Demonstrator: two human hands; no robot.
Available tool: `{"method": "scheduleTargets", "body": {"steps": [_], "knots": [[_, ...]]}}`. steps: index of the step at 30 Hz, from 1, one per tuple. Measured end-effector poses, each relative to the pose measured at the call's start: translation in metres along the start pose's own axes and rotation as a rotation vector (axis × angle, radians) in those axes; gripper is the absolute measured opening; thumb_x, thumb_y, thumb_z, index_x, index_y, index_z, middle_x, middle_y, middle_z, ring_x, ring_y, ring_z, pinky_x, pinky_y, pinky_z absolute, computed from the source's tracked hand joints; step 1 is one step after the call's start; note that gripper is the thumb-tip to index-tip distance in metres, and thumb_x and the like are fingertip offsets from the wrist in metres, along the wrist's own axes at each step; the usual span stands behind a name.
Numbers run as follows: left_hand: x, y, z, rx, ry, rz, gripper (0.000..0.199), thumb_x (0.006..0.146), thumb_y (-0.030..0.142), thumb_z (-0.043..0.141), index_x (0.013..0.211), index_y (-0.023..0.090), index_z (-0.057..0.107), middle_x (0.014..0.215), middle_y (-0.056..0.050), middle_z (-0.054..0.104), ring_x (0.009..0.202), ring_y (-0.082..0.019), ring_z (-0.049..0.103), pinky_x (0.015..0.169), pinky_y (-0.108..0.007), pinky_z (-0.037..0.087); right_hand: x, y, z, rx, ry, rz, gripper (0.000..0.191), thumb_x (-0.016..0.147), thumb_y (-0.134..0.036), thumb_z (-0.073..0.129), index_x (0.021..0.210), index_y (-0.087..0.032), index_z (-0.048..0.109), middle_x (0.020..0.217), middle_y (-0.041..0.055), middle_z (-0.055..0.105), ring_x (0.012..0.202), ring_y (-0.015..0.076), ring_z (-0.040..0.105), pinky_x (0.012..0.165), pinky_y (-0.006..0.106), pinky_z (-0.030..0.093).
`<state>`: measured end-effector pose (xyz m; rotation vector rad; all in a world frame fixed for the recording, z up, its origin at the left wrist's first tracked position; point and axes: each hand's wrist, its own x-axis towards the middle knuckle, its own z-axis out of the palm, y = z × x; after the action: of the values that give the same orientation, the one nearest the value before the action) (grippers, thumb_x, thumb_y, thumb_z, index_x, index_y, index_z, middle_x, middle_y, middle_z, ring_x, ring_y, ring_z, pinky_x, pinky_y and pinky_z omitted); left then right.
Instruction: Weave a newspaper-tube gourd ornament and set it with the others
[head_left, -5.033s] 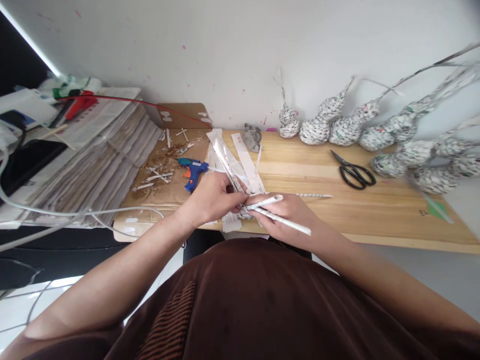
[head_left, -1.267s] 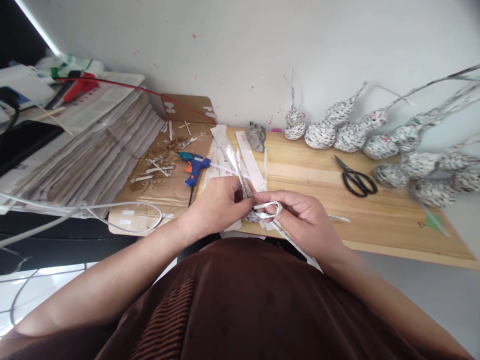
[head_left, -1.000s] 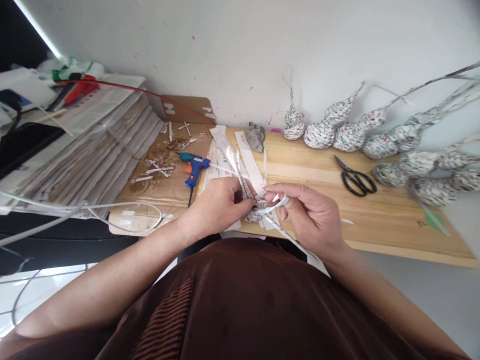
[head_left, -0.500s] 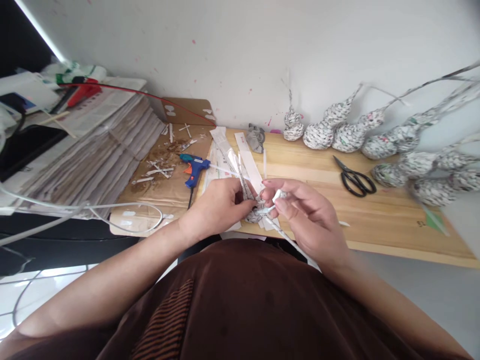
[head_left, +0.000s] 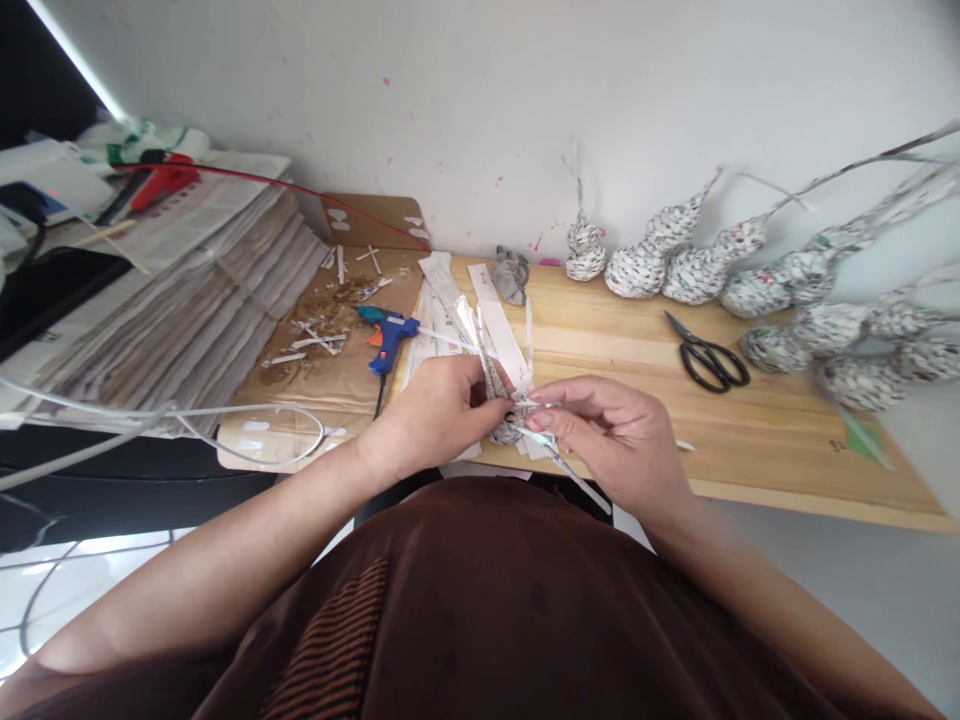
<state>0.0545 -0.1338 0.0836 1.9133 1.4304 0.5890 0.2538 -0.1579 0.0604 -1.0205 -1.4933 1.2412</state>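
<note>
Wooden tabletop [head_left: 780,440]: left hand [head_left: 439,405] grips woven paper piece [head_left: 505,432]; right hand [head_left: 630,440], moved in closer, apparently pinches strip [head_left: 533,405].

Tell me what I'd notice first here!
Probably the lumpy woven shapes along the wall at right. Then the left hand gripping a small woven piece while the right hand pinches a paper strand. The blue glue gun sits on cardboard at left.

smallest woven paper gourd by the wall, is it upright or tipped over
Upright: the smallest woven paper gourd has its wider end down on the wooden table and its thin stem pointing up.
</note>
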Motion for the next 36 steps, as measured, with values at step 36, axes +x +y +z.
{"method": "scheduleTargets", "body": {"steps": [36], "knots": [[-0.001,0.001,-0.001,0.012,-0.006,-0.006,0.012,0.082,0.021,0.064,0.084,0.015,0.074,0.071,-0.003,0.072,0.066,-0.016,0.064,0.058,-0.025,0.045,-0.006,0.023,0.007,-0.326,0.035,-0.312,0.022,0.094,-0.023,0.070,0.116,-0.025,0.073,0.092,0.0017,0.076,0.069,0.0130,0.066,0.063,0.026,0.051]]}}
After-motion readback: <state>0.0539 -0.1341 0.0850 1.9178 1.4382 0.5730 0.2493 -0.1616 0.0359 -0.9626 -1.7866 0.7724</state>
